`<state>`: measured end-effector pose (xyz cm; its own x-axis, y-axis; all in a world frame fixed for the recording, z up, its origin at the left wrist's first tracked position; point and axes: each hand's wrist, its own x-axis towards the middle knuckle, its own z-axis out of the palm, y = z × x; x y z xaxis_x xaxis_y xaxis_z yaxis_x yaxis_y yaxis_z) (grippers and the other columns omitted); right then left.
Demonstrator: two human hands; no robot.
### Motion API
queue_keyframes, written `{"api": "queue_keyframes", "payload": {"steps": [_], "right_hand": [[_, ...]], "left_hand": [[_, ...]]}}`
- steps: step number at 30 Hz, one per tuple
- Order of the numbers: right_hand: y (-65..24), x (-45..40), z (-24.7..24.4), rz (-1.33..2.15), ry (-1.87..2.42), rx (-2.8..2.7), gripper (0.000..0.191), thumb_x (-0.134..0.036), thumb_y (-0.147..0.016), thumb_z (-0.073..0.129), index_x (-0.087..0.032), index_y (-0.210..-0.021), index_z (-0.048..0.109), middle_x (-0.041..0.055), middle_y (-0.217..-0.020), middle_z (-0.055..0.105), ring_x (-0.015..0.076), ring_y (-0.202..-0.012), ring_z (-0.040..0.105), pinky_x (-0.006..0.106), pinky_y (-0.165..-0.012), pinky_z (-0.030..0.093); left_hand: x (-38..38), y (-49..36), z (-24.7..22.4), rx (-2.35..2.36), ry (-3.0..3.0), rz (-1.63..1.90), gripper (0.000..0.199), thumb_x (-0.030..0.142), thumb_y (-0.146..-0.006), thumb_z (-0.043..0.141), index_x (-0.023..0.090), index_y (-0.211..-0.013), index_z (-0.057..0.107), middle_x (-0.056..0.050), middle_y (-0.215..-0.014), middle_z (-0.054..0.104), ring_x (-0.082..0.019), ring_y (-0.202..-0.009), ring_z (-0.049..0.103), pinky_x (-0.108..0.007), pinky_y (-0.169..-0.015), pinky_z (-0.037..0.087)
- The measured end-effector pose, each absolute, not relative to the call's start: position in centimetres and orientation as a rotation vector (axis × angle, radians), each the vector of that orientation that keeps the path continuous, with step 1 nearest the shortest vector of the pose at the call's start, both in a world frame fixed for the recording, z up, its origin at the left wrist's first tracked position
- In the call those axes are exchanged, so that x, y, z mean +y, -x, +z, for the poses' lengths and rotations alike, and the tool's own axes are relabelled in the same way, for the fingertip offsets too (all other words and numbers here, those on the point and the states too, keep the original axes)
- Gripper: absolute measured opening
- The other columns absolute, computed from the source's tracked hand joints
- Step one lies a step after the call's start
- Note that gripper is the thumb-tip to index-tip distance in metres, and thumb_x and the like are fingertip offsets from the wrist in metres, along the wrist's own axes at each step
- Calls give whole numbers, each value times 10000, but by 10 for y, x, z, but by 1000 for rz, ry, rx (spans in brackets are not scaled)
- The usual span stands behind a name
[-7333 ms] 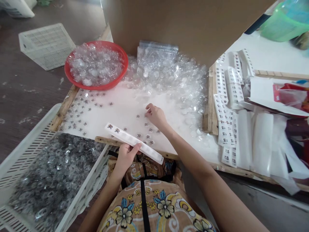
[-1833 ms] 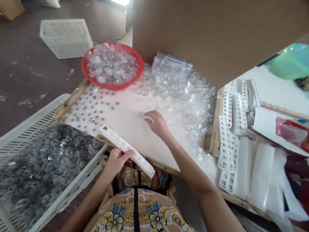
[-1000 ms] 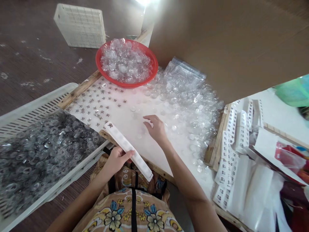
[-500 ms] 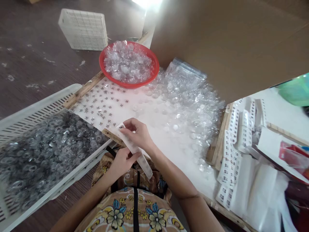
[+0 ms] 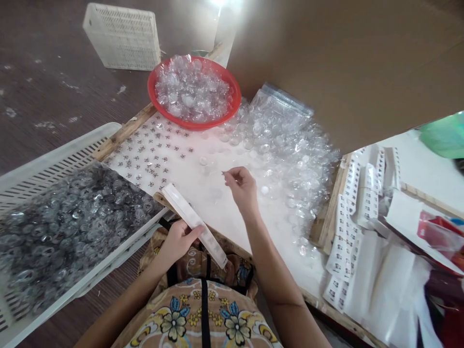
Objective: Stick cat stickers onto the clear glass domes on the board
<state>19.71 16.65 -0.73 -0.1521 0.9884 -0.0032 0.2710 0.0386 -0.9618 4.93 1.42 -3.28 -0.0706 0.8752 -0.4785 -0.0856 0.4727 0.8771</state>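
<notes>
The left hand (image 5: 181, 240) clamps the white strip (image 5: 194, 218), fingers closed, at the bench's (image 5: 273, 224) near edge; the right hand (image 5: 243, 188) pinches a small dark piece (image 5: 224, 173) between nearly closed fingers above the bench. Printed marks (image 5: 155, 157) cover the left area, while the clear rounds (image 5: 310, 162) at right appear unmarked, indicating partial completion.

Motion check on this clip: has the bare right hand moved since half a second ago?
Yes. Against the round red plastic basin, the right hand has moved rightward, from the long white strip to above the white tabletop.
</notes>
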Motion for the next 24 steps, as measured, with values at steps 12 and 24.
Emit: {"api": "queue_keyframes", "payload": {"steps": [12, 24], "right_hand": [[-211, 144, -41, 1229, 1517, -1968, 79, -278, -753, 632, -216, -704, 621, -20, -635, 629, 130, -584, 545, 251, -590, 415], [-199, 132, -44, 908, 1558, -2232, 68, -185, -832, 612, -217, -774, 625, 16, -743, 646, 167, -683, 605, 266, -639, 434]], "left_hand": [[16, -42, -29, 1428, -729, 954, 343, 497, -706, 757, 158, -728, 708, -52, -668, 699, -209, -602, 628, -295, -557, 519], [17, -42, -25, 1454, -723, 951, 346, 493, -687, 757, 152, -733, 716, -52, -670, 694, -189, -573, 602, -283, -545, 491]]}}
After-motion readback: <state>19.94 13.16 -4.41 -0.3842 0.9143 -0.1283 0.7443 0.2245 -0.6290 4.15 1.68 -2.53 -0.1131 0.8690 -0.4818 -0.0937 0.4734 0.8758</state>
